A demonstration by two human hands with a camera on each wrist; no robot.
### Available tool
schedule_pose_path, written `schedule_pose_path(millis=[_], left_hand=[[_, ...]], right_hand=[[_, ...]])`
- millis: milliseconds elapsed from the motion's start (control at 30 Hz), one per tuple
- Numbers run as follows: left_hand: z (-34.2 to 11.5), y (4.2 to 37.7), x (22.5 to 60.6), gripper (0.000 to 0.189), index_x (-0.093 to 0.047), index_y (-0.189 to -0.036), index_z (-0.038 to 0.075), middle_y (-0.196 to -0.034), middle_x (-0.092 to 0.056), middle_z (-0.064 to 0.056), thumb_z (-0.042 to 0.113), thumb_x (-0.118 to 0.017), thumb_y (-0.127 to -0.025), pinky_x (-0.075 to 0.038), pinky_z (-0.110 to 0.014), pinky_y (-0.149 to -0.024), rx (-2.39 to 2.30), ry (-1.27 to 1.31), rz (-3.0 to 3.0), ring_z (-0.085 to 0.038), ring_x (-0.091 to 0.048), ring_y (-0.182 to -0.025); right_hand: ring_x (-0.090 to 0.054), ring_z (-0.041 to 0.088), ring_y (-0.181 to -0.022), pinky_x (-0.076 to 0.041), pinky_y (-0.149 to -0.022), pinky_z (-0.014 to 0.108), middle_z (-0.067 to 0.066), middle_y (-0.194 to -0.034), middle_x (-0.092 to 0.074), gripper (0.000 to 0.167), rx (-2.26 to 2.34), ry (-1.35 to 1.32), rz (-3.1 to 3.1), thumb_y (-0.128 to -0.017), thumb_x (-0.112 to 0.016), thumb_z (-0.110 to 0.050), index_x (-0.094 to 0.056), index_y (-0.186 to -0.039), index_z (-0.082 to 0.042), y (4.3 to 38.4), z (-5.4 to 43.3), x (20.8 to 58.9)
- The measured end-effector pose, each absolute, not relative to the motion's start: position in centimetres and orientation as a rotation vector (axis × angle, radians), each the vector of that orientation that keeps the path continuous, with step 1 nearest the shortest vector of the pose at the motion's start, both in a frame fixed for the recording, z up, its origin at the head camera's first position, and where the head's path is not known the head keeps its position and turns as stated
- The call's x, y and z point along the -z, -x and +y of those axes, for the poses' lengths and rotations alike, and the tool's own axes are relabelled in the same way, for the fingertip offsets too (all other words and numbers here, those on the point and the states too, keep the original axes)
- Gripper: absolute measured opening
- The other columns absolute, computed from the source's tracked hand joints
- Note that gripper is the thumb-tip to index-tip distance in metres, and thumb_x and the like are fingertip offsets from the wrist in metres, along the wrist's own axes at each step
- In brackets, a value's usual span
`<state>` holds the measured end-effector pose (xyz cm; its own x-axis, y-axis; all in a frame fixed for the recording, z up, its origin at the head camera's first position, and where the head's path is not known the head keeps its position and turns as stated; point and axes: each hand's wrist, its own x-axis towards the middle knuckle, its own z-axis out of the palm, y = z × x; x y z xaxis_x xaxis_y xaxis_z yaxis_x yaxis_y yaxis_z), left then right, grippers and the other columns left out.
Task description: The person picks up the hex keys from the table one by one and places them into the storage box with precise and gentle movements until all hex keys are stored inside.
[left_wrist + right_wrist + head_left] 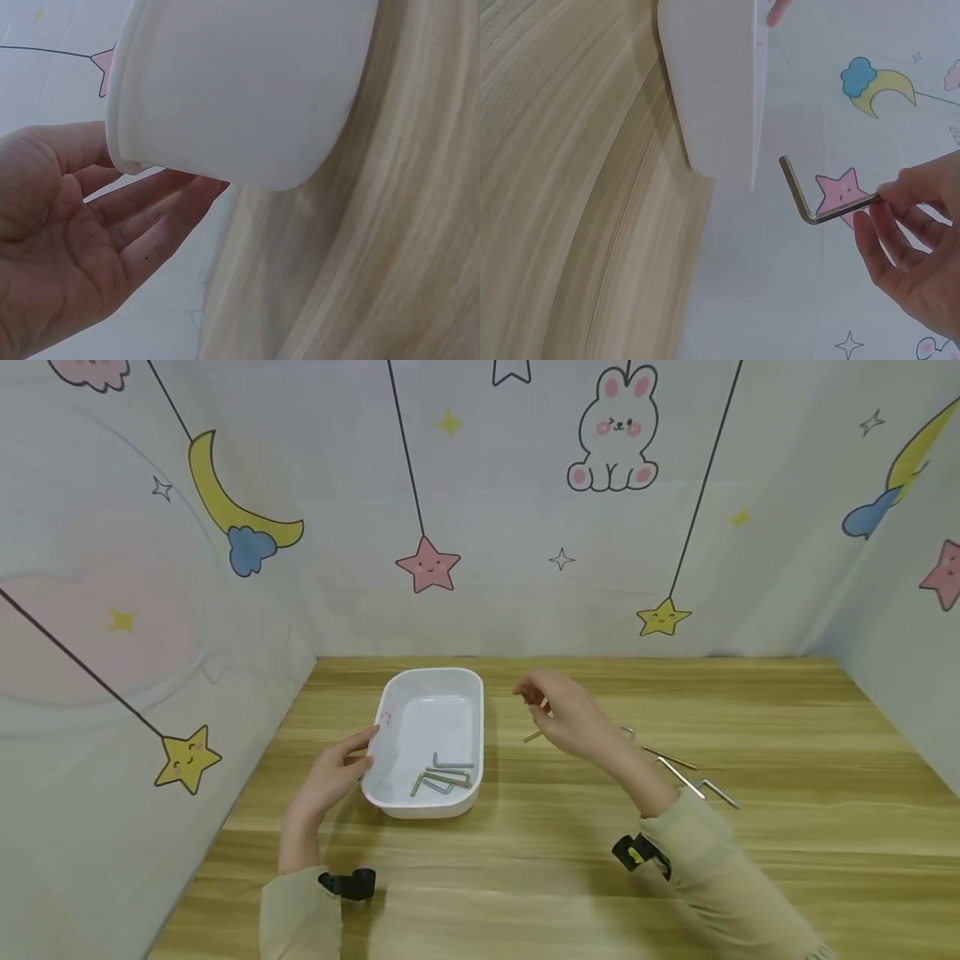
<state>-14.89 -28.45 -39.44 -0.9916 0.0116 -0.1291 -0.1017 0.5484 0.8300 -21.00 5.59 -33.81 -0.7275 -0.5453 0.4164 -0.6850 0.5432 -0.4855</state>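
A white tray [386, 810] with rounded corners stands on the table, several bent hex keys [447, 777] lying at its near end. At its left rim my left hand [330, 783] holds on, fingers against the outer wall in the left wrist view; the thumb tip is hidden behind the rim. To the right of the tray, my right hand [566, 714] is raised and pinches one end of a brass-coloured hex key [841, 211] between thumb and fingertips. In the right wrist view its bent end points away from the hand, apart from the tray.
More hex keys [678, 777] lie on the wooden table [555, 893], beside and partly behind my right forearm. A cloth printed with stars, moons and a rabbit [618, 431] stands as walls at the back and both sides.
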Motion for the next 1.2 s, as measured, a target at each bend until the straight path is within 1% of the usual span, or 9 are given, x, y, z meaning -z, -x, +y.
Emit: schedule_pose_path(millis=[267,533,733,967,1200], left_hand=[[-28.6,14.8,39.8,0.05,-0.038,-0.148,0.01,-0.148,-0.039,-0.027,0.009,-0.048,-0.099,-0.052,-0.042,-0.094,-1.442,0.085,2.654,-0.041,-0.053,-0.123],[-28.7,15.0,39.8,0.05,-0.038,-0.148,0.011,-0.148,-0.04,-0.025,0.009,-0.047,-0.099,-0.051,-0.042,-0.094,-1.448,0.095,2.655,-0.04,-0.053,-0.123],[-28.6,15.0,39.7,0.05,-0.038,-0.148,0.009,-0.148,-0.039,-0.026,0.009,-0.047,-0.099,-0.051,-0.042,-0.093,-1.452,0.079,2.654,-0.041,-0.052,-0.123],[-28.6,14.8,39.4,0.05,-0.037,-0.148,0.01,-0.148,-0.039,-0.025,0.01,-0.047,-0.099,-0.052,-0.041,-0.093,-1.451,0.091,2.646,-0.041,-0.052,-0.123],[-28.6,14.8,39.4,0.05,-0.038,-0.148,0.01,-0.148,-0.039,-0.026,0.009,-0.047,-0.099,-0.052,-0.042,-0.093,-1.45,0.083,2.655,-0.042,-0.053,-0.123]], right_hand=[[-0.059,0.018,-0.084,-0.054,-0.073,0.029,0.01,-0.093,-0.061,0.021,-0.998,-1.067,-2.518,-0.087,-0.056,0.007,-0.062,-0.105,-0.003,21.4,3.3,33.9],[-0.059,0.016,-0.083,-0.054,-0.073,0.026,0.007,-0.092,-0.063,0.02,-1.007,-1.086,-2.496,-0.087,-0.056,0.006,-0.061,-0.104,-0.004,21.8,1.4,34.1],[-0.059,0.015,-0.083,-0.055,-0.075,0.029,0.006,-0.093,-0.063,0.018,-1.049,-1.105,-2.531,-0.088,-0.056,0.005,-0.06,-0.102,-0.006,21.7,0.3,34.1],[-0.058,0.014,-0.081,-0.051,-0.072,0.026,0.004,-0.09,-0.063,0.016,-1.047,-1.112,-2.595,-0.088,-0.056,0.003,-0.059,-0.1,-0.007,21.9,-0.9,34.4],[-0.059,0.012,-0.081,-0.048,-0.071,0.025,0.001,-0.088,-0.065,0.014,-0.973,-1.1,-2.664,-0.087,-0.058,0.001,-0.06,-0.097,-0.01,22.3,-1.7,34.9]])
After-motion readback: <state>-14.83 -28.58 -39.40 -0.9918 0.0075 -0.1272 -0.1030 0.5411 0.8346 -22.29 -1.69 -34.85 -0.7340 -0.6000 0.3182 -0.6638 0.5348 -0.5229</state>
